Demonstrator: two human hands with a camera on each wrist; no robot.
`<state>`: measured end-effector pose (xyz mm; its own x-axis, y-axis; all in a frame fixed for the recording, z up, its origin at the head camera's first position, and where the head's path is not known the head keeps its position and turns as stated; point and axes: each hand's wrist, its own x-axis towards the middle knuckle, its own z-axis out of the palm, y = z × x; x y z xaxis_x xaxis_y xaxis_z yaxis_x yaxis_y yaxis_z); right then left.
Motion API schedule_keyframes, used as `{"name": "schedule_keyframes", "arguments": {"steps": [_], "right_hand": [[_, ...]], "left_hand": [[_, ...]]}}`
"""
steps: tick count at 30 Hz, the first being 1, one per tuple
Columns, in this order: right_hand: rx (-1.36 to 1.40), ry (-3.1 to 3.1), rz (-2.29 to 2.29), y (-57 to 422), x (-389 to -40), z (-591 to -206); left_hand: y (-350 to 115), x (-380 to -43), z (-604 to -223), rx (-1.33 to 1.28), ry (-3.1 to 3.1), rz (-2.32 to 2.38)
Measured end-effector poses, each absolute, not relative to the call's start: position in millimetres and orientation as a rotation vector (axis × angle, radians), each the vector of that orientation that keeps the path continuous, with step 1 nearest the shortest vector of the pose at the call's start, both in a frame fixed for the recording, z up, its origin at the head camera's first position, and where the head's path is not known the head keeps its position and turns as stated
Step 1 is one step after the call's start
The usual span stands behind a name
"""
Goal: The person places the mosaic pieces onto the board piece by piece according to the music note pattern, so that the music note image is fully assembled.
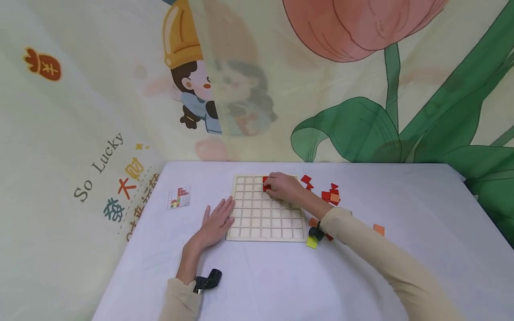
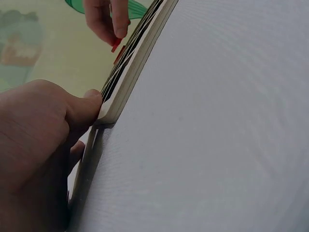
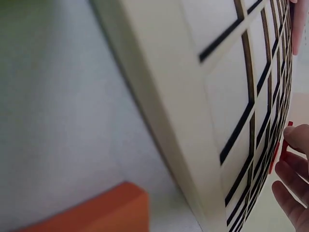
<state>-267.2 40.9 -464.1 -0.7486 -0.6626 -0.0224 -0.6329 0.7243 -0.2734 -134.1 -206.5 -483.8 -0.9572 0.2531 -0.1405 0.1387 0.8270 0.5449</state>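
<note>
A pale wooden grid board lies on the white-covered table. My left hand rests against its left edge with the fingers extended; in the left wrist view the thumb touches the board's edge. Over the upper rows, my right hand pinches a small red tile between thumb and fingers. Another red tile sits on the board just beside the held one. The right hand and forearm hide part of the grid's right side.
Red tiles and an orange tile lie in loose groups right of the board. A yellow-green tile is at its lower right corner, another orange tile farther right. A card with a coloured grid pattern lies at left.
</note>
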Motion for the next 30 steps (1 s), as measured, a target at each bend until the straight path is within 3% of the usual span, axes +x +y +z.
{"name": "schedule_keyframes", "arguments": {"steps": [21,30], "right_hand": [[-1.253,2.792,-0.386,44,-262,-470],[-1.261,2.791,-0.364,63,-233,-457]], "left_hand": [[-202,-134,-483,0.345,2.779,0.861],[-204,-135,-484,0.367,2.779,0.840]]}}
